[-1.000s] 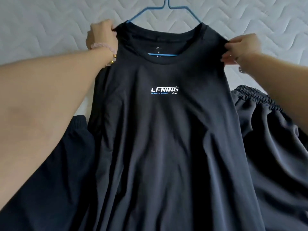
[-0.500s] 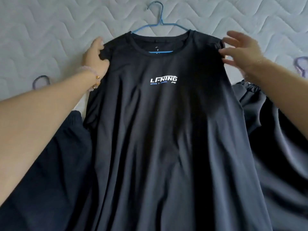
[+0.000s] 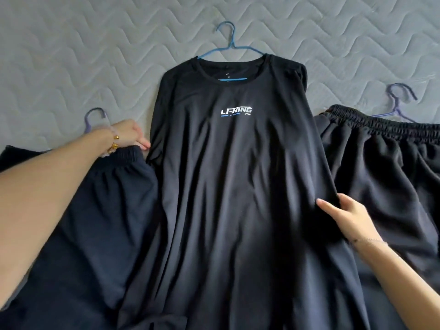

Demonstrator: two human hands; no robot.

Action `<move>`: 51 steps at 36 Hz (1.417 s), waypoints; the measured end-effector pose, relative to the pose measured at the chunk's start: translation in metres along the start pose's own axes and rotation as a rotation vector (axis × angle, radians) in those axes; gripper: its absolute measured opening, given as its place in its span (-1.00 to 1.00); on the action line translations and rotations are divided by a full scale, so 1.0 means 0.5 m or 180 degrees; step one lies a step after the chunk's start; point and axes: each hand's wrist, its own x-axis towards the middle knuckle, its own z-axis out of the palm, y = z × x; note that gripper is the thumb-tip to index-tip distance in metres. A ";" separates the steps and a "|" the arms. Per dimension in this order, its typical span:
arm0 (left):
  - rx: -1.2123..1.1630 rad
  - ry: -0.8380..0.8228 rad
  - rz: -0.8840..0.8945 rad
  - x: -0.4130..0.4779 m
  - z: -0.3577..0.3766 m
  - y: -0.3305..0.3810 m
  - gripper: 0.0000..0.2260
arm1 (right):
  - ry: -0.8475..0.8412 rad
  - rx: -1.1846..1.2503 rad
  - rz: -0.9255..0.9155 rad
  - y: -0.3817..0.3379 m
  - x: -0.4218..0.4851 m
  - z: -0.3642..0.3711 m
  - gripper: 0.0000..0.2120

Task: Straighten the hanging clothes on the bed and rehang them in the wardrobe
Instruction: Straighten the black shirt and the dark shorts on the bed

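A black T-shirt [image 3: 233,177] with a white chest logo lies flat on the bed, hung on a blue hanger [image 3: 229,45] whose hook points away from me. My left hand [image 3: 129,136] is at the shirt's left sleeve edge, fingertips pinching or touching the fabric. My right hand [image 3: 345,219] rests on the shirt's right side seam lower down, thumb on top and fingers curled under the cloth.
Dark shorts [image 3: 95,210] on a purple hanger [image 3: 94,120] lie to the left of the shirt. Another pair of dark shorts [image 3: 385,167] on a purple hanger [image 3: 397,101] lies to the right. Grey quilted mattress [image 3: 83,55] spreads beyond.
Both hands left the shirt's shoulders and slid down its sides: the left to the sleeve edge, the right to the side seam. The view pulled back, showing both neighbouring shorts.
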 end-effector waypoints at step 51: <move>0.0172 0.1297 -0.0367 -0.552 0.558 -0.108 -0.54 | -0.0257 -0.0263 0.0666 0.236 -0.356 -0.048 -0.90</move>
